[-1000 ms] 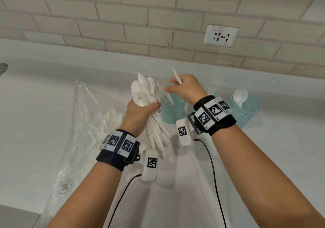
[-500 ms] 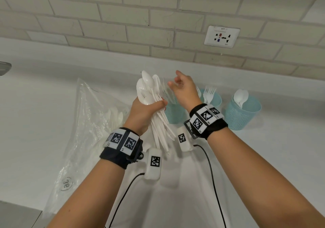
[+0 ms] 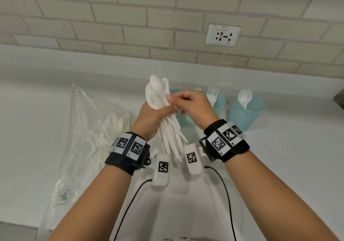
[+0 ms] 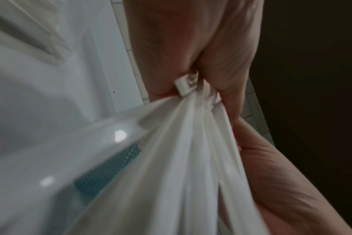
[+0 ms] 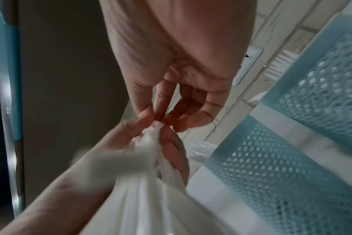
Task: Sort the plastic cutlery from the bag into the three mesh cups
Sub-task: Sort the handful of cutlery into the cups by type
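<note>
My left hand (image 3: 154, 116) grips a bundle of white plastic cutlery (image 3: 168, 138) upright over the counter, spoon bowls on top. My right hand (image 3: 172, 101) pinches one piece at the top of the bundle; in the right wrist view its thumb and fingertips (image 5: 149, 114) close on the white tip, and its kind cannot be told. Three teal mesh cups stand behind. The left cup (image 3: 182, 119) is mostly hidden by my hands, the middle cup (image 3: 219, 103) holds forks, and the right cup (image 3: 245, 116) holds spoons. The clear bag (image 3: 89, 138) lies at the left with more cutlery inside.
The white counter (image 3: 279, 166) runs back to a brick wall with a socket (image 3: 223, 35). Black cables (image 3: 226, 188) hang from my wrist cameras near the front. A dark object (image 3: 339, 99) shows at the right edge.
My right hand held a single knife above the left cup, then came back with nothing in it, and now pinches a piece in the bundle. The left hand has lifted the bundle slightly.
</note>
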`<state>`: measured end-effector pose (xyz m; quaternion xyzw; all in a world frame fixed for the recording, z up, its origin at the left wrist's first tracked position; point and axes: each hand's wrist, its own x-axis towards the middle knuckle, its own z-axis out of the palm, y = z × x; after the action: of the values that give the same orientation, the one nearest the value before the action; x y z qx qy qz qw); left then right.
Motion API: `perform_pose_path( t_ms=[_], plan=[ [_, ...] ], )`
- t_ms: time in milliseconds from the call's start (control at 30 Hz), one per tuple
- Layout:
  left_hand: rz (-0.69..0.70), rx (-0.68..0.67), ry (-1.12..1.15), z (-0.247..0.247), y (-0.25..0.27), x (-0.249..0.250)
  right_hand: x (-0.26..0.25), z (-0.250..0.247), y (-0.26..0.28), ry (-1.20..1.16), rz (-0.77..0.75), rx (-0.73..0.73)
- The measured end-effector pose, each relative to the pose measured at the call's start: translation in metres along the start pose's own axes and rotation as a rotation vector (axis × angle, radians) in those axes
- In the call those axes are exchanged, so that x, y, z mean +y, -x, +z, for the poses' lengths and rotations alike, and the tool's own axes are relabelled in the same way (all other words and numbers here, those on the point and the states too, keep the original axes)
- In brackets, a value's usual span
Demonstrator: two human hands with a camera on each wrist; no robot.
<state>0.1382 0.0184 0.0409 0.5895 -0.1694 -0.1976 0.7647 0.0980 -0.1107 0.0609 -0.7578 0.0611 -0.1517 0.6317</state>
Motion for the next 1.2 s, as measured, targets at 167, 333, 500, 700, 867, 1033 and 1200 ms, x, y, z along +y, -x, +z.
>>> perform_pose_path(
  t_ms=[167,333,500,700,867,1033,1200],
  plan=[
    [-0.009,-0.019,0.006,0.002,0.0,-0.001,0.002,-0.001,0.004,0.044,-0.069,0.081],
    [0.008,-0.012,0.042,0.004,-0.002,-0.001,0.003,-0.002,0.003,0.019,-0.096,0.146],
    [0.017,-0.032,0.028,0.006,0.0,-0.003,0.0,-0.009,0.003,0.019,-0.047,0.038],
    [0.008,-0.025,0.059,0.011,0.001,-0.003,0.004,-0.014,-0.003,0.088,-0.086,0.15],
    [-0.011,-0.025,0.054,0.013,0.002,-0.003,0.003,-0.02,-0.005,0.038,-0.075,0.165],
    [-0.01,-0.049,0.059,0.019,0.003,-0.001,0.004,-0.018,-0.002,0.059,-0.023,-0.008],
    [-0.005,-0.062,0.07,0.023,0.003,-0.001,0.001,-0.026,-0.002,0.0,0.001,0.07]
  ],
)
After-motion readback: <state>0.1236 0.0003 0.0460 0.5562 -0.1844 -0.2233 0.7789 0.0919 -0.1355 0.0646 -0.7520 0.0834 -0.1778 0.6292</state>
